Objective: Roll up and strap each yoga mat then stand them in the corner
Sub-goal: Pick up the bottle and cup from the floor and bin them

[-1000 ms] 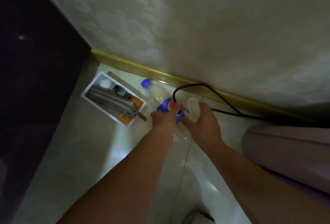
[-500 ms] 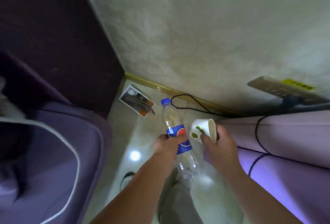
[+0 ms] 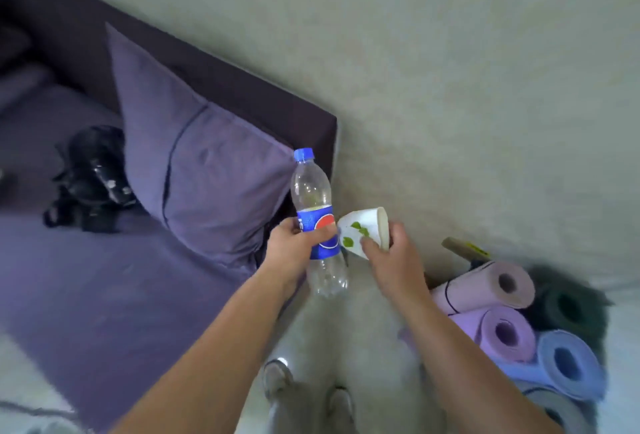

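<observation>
Both hands have risen from the floor (image 3: 367, 322); our left hand (image 3: 294, 250) grips the bottle (image 3: 316, 225) at its label; our right hand (image 3: 393, 262) holds the tilted cup (image 3: 363, 227); rolled mats (image 3: 478, 290) crowd the floor's right edge by the wall (image 3: 450, 87); light, soft, springy foam, we judge; clasp mid-roll.

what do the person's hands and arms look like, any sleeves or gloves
The left hand and right hand are bare: no gloves, rings, watch or wristband visible. Both forearms are uncovered to the frame edge, with no sleeve in view.
</observation>
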Demonstrator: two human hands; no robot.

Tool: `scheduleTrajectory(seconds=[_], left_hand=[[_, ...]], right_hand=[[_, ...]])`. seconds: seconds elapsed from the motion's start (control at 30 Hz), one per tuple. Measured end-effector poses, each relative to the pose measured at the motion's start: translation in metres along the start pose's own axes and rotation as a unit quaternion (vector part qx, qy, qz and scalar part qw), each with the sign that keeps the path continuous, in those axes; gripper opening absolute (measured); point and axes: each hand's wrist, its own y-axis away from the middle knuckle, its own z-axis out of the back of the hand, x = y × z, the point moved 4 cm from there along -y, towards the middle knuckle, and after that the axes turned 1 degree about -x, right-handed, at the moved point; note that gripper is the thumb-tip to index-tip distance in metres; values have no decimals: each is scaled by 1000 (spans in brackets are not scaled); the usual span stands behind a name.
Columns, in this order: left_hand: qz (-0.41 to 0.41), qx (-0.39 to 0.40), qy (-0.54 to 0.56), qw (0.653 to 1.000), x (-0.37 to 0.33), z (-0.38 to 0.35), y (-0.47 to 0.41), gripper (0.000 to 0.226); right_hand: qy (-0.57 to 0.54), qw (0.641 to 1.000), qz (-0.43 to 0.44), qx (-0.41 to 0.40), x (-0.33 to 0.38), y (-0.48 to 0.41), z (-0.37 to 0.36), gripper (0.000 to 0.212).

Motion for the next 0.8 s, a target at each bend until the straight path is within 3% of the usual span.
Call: scheduleTrajectory(seconds=[0.2, 0.4, 0.6, 0.8], left_hand=[[-86, -88, 70, 990, -58, 131, 115, 42], [-134, -160, 116, 971, -50, 314, 221, 36], [-147, -282, 129, 939, -8, 527, 323, 42], [-148, -369, 171, 902, 25, 684, 396, 42]], right_hand=[[-2, 989, 125, 75, 138, 94, -35, 38], [-14, 961, 228, 156, 236, 228, -146, 37], [-57, 922, 268, 275, 311, 386, -294, 34], [-58, 891, 276, 355, 354, 497, -416, 34]])
